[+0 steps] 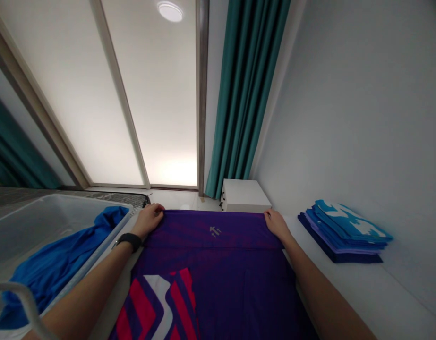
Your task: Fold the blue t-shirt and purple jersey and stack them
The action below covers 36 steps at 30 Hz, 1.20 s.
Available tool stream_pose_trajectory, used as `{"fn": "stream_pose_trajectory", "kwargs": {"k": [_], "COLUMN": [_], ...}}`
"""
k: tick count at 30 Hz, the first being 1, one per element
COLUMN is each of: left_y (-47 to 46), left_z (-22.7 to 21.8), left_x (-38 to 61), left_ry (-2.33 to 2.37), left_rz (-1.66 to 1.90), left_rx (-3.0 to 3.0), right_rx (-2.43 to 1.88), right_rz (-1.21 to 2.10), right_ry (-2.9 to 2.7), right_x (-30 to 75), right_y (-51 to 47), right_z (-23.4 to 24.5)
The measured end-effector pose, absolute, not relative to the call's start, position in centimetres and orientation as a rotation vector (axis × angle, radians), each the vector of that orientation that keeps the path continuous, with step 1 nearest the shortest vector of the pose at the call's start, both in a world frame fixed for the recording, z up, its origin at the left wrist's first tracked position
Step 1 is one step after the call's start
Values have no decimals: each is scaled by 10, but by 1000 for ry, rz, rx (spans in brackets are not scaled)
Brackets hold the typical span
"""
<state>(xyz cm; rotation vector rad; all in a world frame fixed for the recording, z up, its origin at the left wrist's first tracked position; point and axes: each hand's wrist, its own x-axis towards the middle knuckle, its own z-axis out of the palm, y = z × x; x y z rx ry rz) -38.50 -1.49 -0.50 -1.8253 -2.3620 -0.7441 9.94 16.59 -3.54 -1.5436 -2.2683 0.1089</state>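
- Purple sports jersey (218, 278) lies spread flat on a white tabletop (348, 293), between the two forearms, its far end folded over into a band carrying a small silver logo (215, 231); a red-and-white striped pattern (157, 302) shows at the near end.
- Left hand (149, 219), a black wristwatch (130, 241) on its wrist, sits at the far left corner of the purple jersey, fingers curved over the folded edge; whether they pinch the fabric, I cannot tell.
- Right hand (276, 224) sits at the far right corner, fingers likewise curved on the edge, its grip equally hard to tell.
- Clear plastic bin (29, 236) stands just left of the tabletop, a crumpled bright blue cloth (62, 255) inside.
- Neat stack of folded blue and violet garments (345, 231) lies on the tabletop, right of the right hand, beside a pale wall (345, 94).
- White cabinet (243, 196) stands beyond the jersey, beside a teal curtain (246, 85).
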Motion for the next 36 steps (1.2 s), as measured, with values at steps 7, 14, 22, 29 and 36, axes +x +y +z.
{"fn": "stream_pose_trajectory", "kwargs": {"k": [7,14,22,29,36], "left_y": [-17,-15,-10,-8,-10], "left_z": [-4,-9,-13,-14,-13], "left_x": [-386,-389,-393,-394,-393], "left_ry": [-2401,-2399,-2379,-2366,-2366], "left_rz": [-815,-871,-872,-887,-911], "left_rx": [-1833,-1873,-1869,-1863,-1850], "right_rx": [-1416,-1297,-1272,-1332,-1354], "right_rz": [176,309,419,403,378], "right_ry": [-2155,-2000,-2005,-2028,-2044], "right_x": [101,112,112,112,109], "right_y": [168,164,158,166,165], "right_z": [-41,-39,-38,-41,-39]}}
